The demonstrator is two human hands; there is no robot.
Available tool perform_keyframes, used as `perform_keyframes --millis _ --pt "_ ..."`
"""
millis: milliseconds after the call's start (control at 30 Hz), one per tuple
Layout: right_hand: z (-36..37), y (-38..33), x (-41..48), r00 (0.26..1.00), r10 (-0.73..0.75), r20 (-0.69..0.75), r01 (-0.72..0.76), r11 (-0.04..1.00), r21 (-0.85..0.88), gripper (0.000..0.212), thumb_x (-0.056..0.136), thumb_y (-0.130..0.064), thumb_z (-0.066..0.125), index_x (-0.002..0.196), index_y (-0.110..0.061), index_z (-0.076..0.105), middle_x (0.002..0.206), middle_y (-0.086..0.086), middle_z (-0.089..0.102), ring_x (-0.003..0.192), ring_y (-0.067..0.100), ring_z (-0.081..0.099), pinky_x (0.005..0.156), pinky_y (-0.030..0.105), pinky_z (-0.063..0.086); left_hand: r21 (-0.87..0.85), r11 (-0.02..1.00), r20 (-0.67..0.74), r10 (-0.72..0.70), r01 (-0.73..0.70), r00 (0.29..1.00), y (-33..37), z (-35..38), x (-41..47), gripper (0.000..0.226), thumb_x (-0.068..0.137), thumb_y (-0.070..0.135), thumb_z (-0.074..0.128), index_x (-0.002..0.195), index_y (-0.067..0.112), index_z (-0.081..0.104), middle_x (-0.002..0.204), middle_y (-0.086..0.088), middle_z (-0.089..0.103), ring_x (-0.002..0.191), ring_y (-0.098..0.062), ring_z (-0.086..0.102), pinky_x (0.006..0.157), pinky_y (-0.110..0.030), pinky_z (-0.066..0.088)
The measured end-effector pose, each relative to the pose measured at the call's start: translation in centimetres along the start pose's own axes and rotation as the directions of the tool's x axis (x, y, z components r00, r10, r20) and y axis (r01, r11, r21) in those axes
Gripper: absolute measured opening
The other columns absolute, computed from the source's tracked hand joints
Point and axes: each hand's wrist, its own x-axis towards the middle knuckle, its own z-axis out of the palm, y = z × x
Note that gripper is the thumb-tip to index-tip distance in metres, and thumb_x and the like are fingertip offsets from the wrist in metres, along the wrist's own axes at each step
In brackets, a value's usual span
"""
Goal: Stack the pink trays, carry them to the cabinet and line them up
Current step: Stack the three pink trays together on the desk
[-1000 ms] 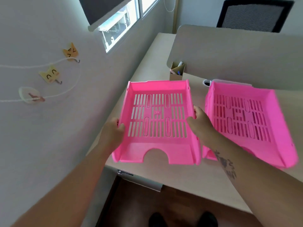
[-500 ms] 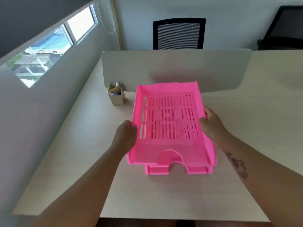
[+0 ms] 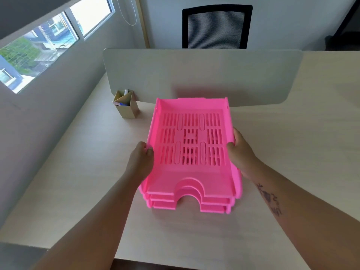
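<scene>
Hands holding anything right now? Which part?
Both grip the top tray of the pink stack: left hand on its left side wall, right hand on its right side wall.

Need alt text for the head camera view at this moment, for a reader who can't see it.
Two bare hands, left hand and right hand, grip the sides of a stack of pink trays on a pale desk. A cardboard pen holder stands beside a divider panel.
</scene>
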Motion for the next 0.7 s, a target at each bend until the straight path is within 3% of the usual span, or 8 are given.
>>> perform_keyframes --millis 100,167,300,367,467,500,567,700 --pt "0.0 0.0 0.2 1.0 -0.012 0.021 0.012 1.0 -0.004 0.055 0.099 -0.014 0.03 0.152 -0.03 0.028 0.126 0.001 0.063 0.086 0.015 0.068 0.062 0.029 0.053 -0.146 0.986 0.062 -0.076 0.084 0.995 -0.3 0.1 0.3 0.035 0.099 0.035 0.035 0.11 0.007 0.055 0.101 -0.014 0.064 0.085 -0.03 0.06 0.068 -0.038 0.048" --pt "0.0 0.1 0.2 1.0 -0.015 0.023 0.015 1.0 0.004 0.055 0.1 -0.018 0.03 0.153 -0.032 0.024 0.13 0.0 0.06 0.09 0.017 0.068 0.064 0.03 0.053 -0.263 0.953 0.167 -0.106 0.148 0.98 -0.5 -0.1 0.3 0.041 0.097 0.041 0.035 0.11 0.01 0.059 0.1 -0.014 0.067 0.088 -0.032 0.065 0.076 -0.045 0.054" --pt "0.1 1.1 0.2 0.999 0.025 0.042 -0.028 0.998 0.057 0.062 0.09 -0.044 0.04 0.15 -0.037 0.028 0.14 0.002 0.057 0.112 0.023 0.064 0.093 0.05 0.053 -0.372 0.911 0.313 -0.056 0.176 0.948 -1.2 -1.1 0.3 0.043 0.094 0.042 0.044 0.114 0.009 0.061 0.103 -0.015 0.071 0.093 -0.036 0.068 0.082 -0.055 0.055" --pt "0.1 1.0 -1.4 0.997 0.076 0.029 -0.079 0.992 0.098 0.066 0.084 -0.052 0.047 0.146 -0.033 0.036 0.137 0.002 0.059 0.115 0.025 0.062 0.096 0.051 0.051 -0.408 0.898 0.339 -0.018 0.164 0.941 -2.1 -1.4 -0.5 0.05 0.086 0.045 0.052 0.122 0.01 0.058 0.109 -0.015 0.07 0.096 -0.034 0.069 0.081 -0.054 0.056" --pt "0.6 1.2 -5.0 0.997 0.081 -0.001 -0.079 0.977 0.2 0.031 0.096 -0.028 0.052 0.127 -0.034 0.05 0.106 -0.004 0.067 0.088 0.013 0.065 0.066 0.03 0.052 -0.45 0.887 0.321 0.052 0.104 0.946 -4.4 -1.1 -3.2 0.043 0.088 0.038 0.056 0.125 0.014 0.055 0.11 -0.011 0.07 0.092 -0.023 0.07 0.067 -0.032 0.059" --pt "0.9 1.8 -5.8 0.996 0.083 -0.014 -0.077 0.97 0.229 0.031 0.097 -0.024 0.051 0.126 -0.035 0.052 0.101 -0.006 0.067 0.085 0.012 0.065 0.062 0.027 0.05 -0.466 0.881 0.314 0.078 0.082 0.946 -5.3 -0.8 -3.9 0.037 0.091 0.033 0.055 0.124 0.016 0.056 0.109 -0.008 0.071 0.089 -0.018 0.071 0.063 -0.024 0.058" --pt "1.4 2.7 -7.5 0.993 0.103 -0.054 -0.085 0.961 0.265 0.03 0.096 -0.024 0.052 0.124 -0.035 0.055 0.099 -0.005 0.069 0.086 0.014 0.067 0.062 0.029 0.053 -0.505 0.861 0.304 0.106 0.066 0.947 -6.7 0.0 -5.2 0.033 0.093 0.027 0.054 0.125 0.018 0.056 0.107 -0.005 0.071 0.086 -0.01 0.072 0.062 -0.018 0.056" --pt "2.8 4.2 -8.7 0.975 0.166 -0.15 -0.115 0.948 0.296 0.026 0.094 -0.016 0.05 0.111 -0.032 0.059 0.092 -0.001 0.067 0.09 0.024 0.066 0.077 0.043 0.059 -0.528 0.848 0.26 0.101 0.054 0.96 -8.1 1.5 -5.6 0.034 0.095 0.029 0.052 0.128 0.018 0.055 0.103 0.0 0.071 0.081 -0.004 0.07 0.058 -0.011 0.053"
